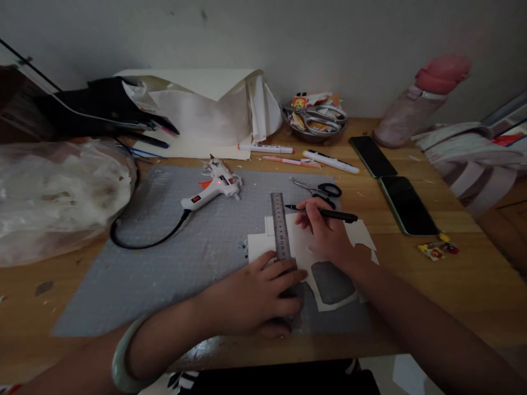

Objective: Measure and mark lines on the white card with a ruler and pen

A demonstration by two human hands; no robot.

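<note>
My left hand (251, 296) lies flat on the lower end of a metal ruler (279, 225), pressing it onto white paper (300, 249) on a grey cutting mat (173, 258). Its fingers are stretched out. My right hand (325, 233) is closed round a black pen (329, 213), whose tip touches the paper just right of the ruler's upper part. A shape has been cut out of the paper near my right wrist, and the mat shows through it.
A white glue gun (212, 189) with a black cord lies on the mat. Small scissors (323, 190), markers (329, 161), two phones (405, 204), a bowl with big scissors (315, 122), a pink bottle (415, 107) and a plastic bag (53, 192) surround it.
</note>
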